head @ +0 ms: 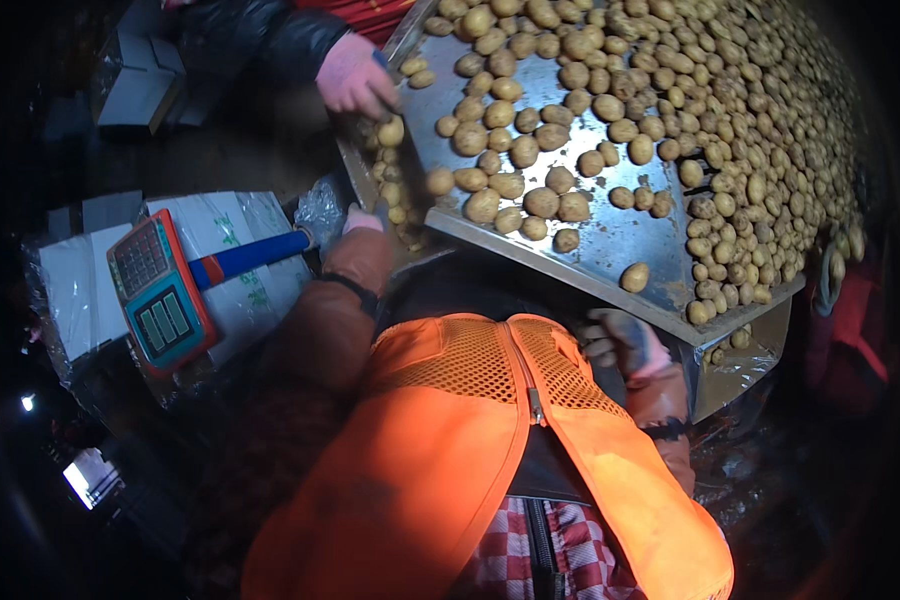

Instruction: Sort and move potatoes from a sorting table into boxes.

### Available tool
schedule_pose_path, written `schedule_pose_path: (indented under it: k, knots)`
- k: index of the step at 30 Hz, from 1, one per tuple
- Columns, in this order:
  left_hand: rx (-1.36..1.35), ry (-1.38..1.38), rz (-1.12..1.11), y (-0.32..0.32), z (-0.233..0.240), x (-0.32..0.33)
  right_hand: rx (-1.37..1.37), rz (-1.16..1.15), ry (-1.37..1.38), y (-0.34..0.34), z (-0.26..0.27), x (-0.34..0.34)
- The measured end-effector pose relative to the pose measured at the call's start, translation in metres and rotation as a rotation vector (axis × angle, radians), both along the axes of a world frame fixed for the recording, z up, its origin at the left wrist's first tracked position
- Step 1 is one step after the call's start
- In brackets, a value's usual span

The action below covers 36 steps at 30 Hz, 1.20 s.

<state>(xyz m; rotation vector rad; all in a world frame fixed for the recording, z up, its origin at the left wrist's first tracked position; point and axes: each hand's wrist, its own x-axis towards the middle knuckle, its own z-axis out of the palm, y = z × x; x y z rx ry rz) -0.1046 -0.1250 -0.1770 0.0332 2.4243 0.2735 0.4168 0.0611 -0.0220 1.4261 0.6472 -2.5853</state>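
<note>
My left hand (364, 219), in a pink glove, is at the near-left rim of a cardboard box (356, 166) with potatoes (391, 193) in it. Its fingers are partly hidden, so whether they grip the rim cannot be told. My right hand (630, 343), in a grey and pink glove, is beside my orange vest, below the near edge of a metal sorting table (607, 255). Its fingers are loosely bent and slightly apart, with nothing seen in them. Many loose potatoes (541, 202) lie on the table, heaped thickly towards the right.
A co-worker's pink-gloved hand (358, 75) is over the box's far end. To the left, a digital scale display (157, 292) on a blue post stands over plastic-wrapped white cartons (232, 217). Another potato box (742, 375) sits under the table's right corner, near another gloved hand (829, 274).
</note>
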Motion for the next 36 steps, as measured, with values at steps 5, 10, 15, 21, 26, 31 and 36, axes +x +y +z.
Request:
schedule_pose_path:
  k: [5, 10, 15, 21, 26, 31, 36]
  knots:
    - [-0.078, -0.161, -0.168, 0.006, 0.019, -0.024, 1.074, 0.561, -0.385, -0.053, -0.066, -0.149]
    - [-0.073, -0.094, -0.182, -0.02, 0.019, -0.038, 1.207, 0.673, -0.609, -0.07, -0.111, -0.234]
    - [-0.029, -0.019, -0.251, -0.057, 0.004, -0.065, 1.15, 0.797, -0.776, -0.092, -0.141, -0.296]
    - [-0.048, 0.038, -0.275, -0.102, 0.023, -0.097, 0.918, 0.924, -0.679, -0.108, -0.145, -0.313]
    - [-0.095, -0.022, -0.282, -0.039, 0.085, -0.048, 0.956, 0.739, -0.497, -0.094, -0.141, -0.28]
    - [-0.093, -0.05, -0.332, 0.002, 0.112, 0.002, 0.867, 0.662, -0.481, -0.077, -0.134, -0.235]
    - [-0.053, 0.051, -0.299, -0.035, 0.075, -0.031, 0.831, 0.645, -0.495, -0.073, -0.125, -0.214]
